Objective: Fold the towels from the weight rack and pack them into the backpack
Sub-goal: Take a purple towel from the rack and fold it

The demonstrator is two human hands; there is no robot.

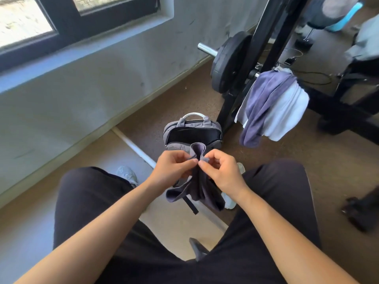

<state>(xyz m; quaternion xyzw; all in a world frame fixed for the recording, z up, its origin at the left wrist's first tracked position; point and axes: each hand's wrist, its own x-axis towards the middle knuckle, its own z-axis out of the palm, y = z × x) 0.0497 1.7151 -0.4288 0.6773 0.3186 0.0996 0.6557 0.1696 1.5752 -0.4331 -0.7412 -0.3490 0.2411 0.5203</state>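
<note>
A dark grey towel (198, 187) hangs bunched between my knees. My left hand (172, 168) and my right hand (222, 171) pinch its upper edge side by side, fingertips almost touching. Just beyond the hands a grey backpack (174, 128) stands on the floor with its main compartment unzipped and dark inside. To the right, a purple towel (261, 99) and a white towel (287, 113) are draped over a peg of the black weight rack (266, 37).
A black weight plate (227, 62) on a steel bar sits on the rack beside the towels. The grey wall (102, 78) and window are to the left. My legs in black trousers fill the foreground. Cables and dark equipment lie at the right.
</note>
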